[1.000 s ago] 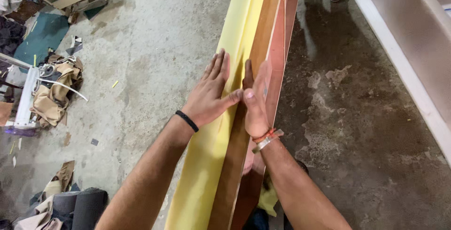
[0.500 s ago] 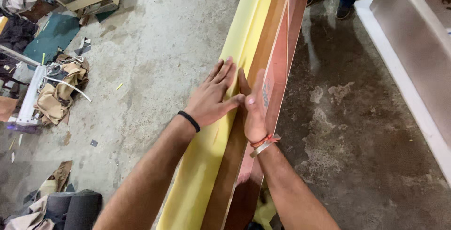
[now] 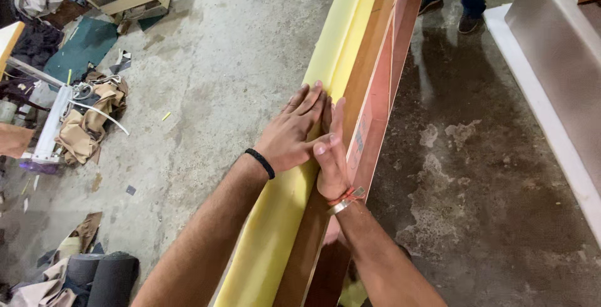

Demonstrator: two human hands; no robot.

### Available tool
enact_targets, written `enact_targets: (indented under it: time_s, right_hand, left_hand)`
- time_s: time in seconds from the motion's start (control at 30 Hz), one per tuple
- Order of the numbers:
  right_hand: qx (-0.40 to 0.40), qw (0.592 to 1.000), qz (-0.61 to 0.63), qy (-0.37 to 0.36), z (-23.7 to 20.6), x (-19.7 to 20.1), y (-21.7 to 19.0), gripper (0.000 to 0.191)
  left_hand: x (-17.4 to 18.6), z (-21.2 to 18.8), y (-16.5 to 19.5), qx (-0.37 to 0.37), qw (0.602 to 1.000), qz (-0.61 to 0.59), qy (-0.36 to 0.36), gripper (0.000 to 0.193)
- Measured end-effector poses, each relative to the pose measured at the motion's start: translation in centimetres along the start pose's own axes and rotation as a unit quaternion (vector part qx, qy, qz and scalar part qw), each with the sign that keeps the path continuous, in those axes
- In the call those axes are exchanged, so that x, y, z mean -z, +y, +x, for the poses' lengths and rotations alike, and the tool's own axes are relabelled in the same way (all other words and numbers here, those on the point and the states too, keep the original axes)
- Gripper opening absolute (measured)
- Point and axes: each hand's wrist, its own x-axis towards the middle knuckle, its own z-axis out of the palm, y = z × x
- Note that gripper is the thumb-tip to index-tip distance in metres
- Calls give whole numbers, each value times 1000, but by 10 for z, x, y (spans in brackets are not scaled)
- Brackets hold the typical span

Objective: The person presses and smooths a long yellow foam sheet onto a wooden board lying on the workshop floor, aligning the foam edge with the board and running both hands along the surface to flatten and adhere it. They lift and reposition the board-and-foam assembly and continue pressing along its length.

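yellow foam strip [image 3: 294,219] | long, lying flat along brown wooden panel edge [image 3: 369,62] | running diagonally

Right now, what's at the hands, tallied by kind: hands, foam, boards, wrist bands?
Hands: 2, left hand flat on the foam, right hand on the board's edge
Yellow foam strip: 1
Wooden board: 1
Wrist bands: 2, black band, orange band
Total: 6

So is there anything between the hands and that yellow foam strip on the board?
Nothing visible. The left hand lies flat on the yellow foam strip, and the right hand rests along its seam with the wooden board.
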Motion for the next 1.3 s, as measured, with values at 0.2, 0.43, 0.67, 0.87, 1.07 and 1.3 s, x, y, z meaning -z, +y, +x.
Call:
enact_targets:
  time_s: [0.2, 0.43, 0.67, 0.87, 1.07, 1.3]
  right_hand:
    - [28, 992, 95, 84, 8, 3, -10, 113]
    - [8, 993, 110, 30, 23, 2, 0, 111]
    - [18, 998, 50, 18, 26, 9, 10, 107]
    - [9, 990, 104, 90, 37, 15, 13, 110]
    - [-2, 996, 80, 39, 41, 15, 15, 115]
    - [-4, 1000, 26, 11, 48, 27, 13, 120]
  left_hand:
    - [-4, 2, -7, -25, 998, -35, 41, 115]
    - [-11, 28, -13, -26, 999, 18, 43, 103]
    - [-2, 32, -16, -40, 999, 2, 1, 90]
    - [-11, 38, -14, -52, 997, -7, 61, 101]
    - [-12, 56, -14, -33, 997, 8, 63, 94]
    - [-7, 57, -15, -9, 997, -73, 30, 97]
